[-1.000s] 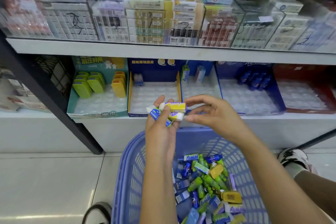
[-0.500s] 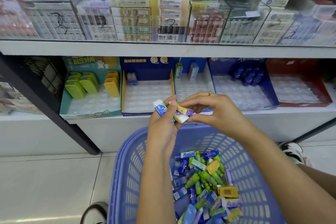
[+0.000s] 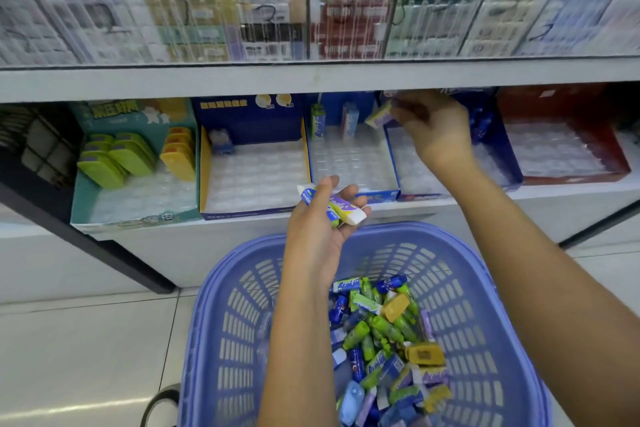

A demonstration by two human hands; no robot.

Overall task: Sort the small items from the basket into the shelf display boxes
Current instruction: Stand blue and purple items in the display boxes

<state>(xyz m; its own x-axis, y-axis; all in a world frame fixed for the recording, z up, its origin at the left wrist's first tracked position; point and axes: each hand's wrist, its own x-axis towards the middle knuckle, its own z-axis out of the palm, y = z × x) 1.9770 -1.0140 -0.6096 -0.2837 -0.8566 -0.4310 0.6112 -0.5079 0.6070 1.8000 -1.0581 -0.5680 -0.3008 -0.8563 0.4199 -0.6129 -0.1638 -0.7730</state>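
Placement step, as judged: the right hand [image 3: 433,135] pinches one purple-and-yellow packet [image 3: 379,117] at the rear of the lower shelf [image 3: 242,229], over the wall between two blue display boxes [image 3: 353,163]; which box it is aimed at cannot be told. The left hand [image 3: 318,229] curls round a few spare packets [image 3: 341,210] just above the far rim of the basket [image 3: 450,236], where the remaining stock lies heaped. The next move probably calls for seating the packet upright in a free tray cell beside the matching standing packets [image 3: 349,120].
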